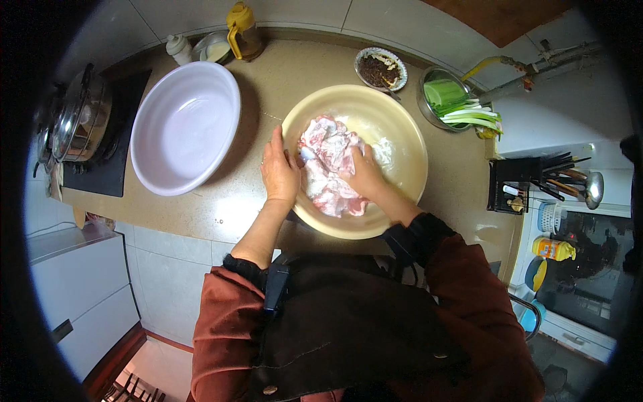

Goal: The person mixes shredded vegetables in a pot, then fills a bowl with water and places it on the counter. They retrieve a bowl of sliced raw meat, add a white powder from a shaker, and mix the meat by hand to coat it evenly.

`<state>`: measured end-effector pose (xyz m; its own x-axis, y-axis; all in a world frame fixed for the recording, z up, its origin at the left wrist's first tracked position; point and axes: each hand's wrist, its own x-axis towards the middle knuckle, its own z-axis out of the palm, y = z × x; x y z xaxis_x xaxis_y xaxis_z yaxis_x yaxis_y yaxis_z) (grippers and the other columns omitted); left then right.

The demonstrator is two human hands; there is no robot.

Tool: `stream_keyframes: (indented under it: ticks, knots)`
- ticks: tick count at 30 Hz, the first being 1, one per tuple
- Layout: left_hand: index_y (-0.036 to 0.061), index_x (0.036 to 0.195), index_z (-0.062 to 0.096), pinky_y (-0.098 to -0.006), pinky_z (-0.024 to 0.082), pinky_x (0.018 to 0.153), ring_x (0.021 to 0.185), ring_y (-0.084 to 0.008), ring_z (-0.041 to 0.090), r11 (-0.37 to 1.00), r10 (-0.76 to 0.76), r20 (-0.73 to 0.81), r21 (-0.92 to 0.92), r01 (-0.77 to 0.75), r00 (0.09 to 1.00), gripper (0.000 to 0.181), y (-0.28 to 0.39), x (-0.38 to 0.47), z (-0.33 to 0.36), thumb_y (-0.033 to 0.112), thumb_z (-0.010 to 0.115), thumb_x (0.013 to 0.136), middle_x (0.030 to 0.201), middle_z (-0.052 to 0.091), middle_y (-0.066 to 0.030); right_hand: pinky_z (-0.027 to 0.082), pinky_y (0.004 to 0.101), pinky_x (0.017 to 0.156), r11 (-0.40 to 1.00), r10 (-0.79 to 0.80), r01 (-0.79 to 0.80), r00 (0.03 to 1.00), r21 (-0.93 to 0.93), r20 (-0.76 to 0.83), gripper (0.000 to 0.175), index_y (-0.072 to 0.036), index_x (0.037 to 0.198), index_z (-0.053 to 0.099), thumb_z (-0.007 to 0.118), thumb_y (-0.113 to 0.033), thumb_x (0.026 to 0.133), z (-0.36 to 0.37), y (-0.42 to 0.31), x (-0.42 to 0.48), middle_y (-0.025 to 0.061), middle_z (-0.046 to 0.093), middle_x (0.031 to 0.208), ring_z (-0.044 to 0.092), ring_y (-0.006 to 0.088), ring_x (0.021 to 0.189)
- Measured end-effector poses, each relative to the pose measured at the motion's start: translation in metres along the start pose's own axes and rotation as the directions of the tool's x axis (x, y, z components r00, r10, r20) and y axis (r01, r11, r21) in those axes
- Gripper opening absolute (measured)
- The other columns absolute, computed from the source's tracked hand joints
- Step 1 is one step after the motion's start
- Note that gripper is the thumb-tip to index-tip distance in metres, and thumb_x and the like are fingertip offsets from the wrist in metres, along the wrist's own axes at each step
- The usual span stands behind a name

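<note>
A large yellow basin (pixel 408 145) stands on the counter in front of me. Pieces of raw meat (pixel 329 145) coated in white powder lie in its left half, and more white powder (pixel 384 153) clings to the basin's floor on the right. My left hand (pixel 280 171) rests against the basin's left rim, fingers extended and thumb at the inner side. Inside the basin, my right hand (pixel 365 173) presses on the meat with bent fingers; its fingertips are partly hidden, so a firm grasp cannot be made out.
Left stand a pale lavender basin (pixel 186 125) and a glass-lidded pot (pixel 83 118) on the cooktop. Behind are a yellow-lidded jug (pixel 244 37) and a bowl of dark sauce (pixel 380 69) with a spoon. Scallions (pixel 469 113) lie over a metal bowl (pixel 427 108), near a utensil rack (pixel 510 176).
</note>
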<state>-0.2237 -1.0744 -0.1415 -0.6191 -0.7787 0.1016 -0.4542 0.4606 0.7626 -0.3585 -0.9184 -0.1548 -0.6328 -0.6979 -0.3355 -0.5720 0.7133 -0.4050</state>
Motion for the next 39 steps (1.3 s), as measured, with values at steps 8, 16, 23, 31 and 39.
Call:
stream_keyframes:
  ticks: [8,16,23,31,39]
  knots:
    - [0.0137,0.138,0.035,-0.0466,0.045,0.086,0.099,-0.0391,0.056,0.998,0.022,0.012,0.058,-0.023,1.0,0.059,-0.002,0.003,0.0,-0.003,0.048,0.083,0.111,0.054,-0.0207,0.047,0.0437,0.078,0.982,-0.052,0.083,0.983,0.171,-0.178,0.034,0.0,0.108,0.054,0.056,-0.027,0.088,-0.039,0.018,-0.033,0.0228,0.06,0.096,0.059,0.0364,0.09]
    - [0.0128,0.141,0.033,-0.047,0.038,0.09,0.103,-0.0334,0.052,1.0,-0.007,0.049,0.013,0.006,0.999,0.062,-0.002,0.002,-0.001,0.0,0.052,0.083,0.109,0.051,-0.0166,0.049,0.0378,0.066,0.938,-0.296,0.295,0.955,0.182,-0.023,0.035,0.001,0.087,0.063,0.064,-0.033,0.081,-0.062,0.053,0.035,0.0164,0.065,0.076,0.064,0.025,0.069]
    - [0.0123,0.138,0.039,-0.0462,0.043,0.086,0.098,-0.036,0.054,1.0,0.029,-0.009,0.001,-0.029,1.0,0.059,-0.001,0.003,0.0,-0.004,0.05,0.082,0.106,0.054,-0.0179,0.045,0.0343,0.092,0.907,-0.327,0.199,0.889,0.372,0.322,0.068,-0.002,0.12,0.057,0.072,-0.049,0.074,-0.035,-0.035,0.103,0.019,0.063,0.113,0.06,0.0279,0.104]
    - [0.0149,0.137,0.039,-0.0448,0.043,0.089,0.104,-0.0371,0.054,0.998,0.009,-0.046,-0.069,-0.012,0.999,0.059,-0.003,0.002,0.003,-0.002,0.051,0.082,0.112,0.054,-0.0185,0.047,0.0369,0.089,0.94,-0.322,0.328,0.765,0.093,0.557,0.059,-0.006,0.113,0.061,0.07,-0.044,0.069,-0.045,-0.015,0.048,0.0183,0.064,0.109,0.061,0.033,0.1]
    - [0.0064,0.137,0.036,-0.0476,0.041,0.091,0.106,-0.0386,0.053,0.998,-0.021,-0.031,-0.062,0.019,0.999,0.055,-0.003,0.001,0.002,0.003,0.052,0.084,0.115,0.053,-0.0218,0.035,0.051,0.1,0.854,-0.438,0.493,0.854,-0.168,0.281,0.067,-0.006,0.13,0.048,0.068,-0.029,0.071,-0.043,-0.014,-0.035,0.0206,0.039,0.136,0.038,0.0367,0.126]
